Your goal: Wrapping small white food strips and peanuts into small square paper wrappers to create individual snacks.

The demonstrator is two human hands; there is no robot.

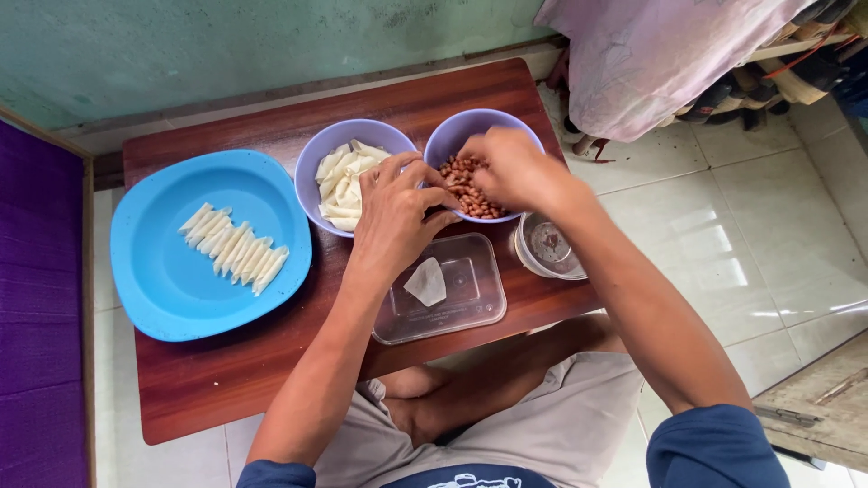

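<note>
Your right hand [511, 167] is down in the purple bowl of peanuts [470, 136] at the far edge of the wooden desk [226, 370]. The fingers are bunched and curled over the peanuts [466, 194]. Whether they are pinched on any cannot be told: the fingertips are hidden under the back of the hand, which also covers much of the bowl's inside.

Your left hand [393, 217] sits just beside that bowl, over the gap between it and the second purple bowl [348, 136], which holds pale, folded wrapper sheets [342, 190]. Its fingers are half curled, with the fingertips reaching to the rim of the peanut bowl. You may have something small between thumb and fingers, but the view does not settle it, so the state of that grip cannot be told.

Below the left hand lies a clear plastic container [470, 303] with one pale wrapper piece [426, 282] inside; your wrist covers its near-left corner. To its right stands a small clear glass [547, 246], partly hidden by your right forearm; its contents cannot be made out.

On the left of the desk, a blue plate [163, 289] carries a slanted row of pale rolled pieces [233, 246], touching side by side. A pink cloth [651, 54] is cut off by the top edge.
</note>
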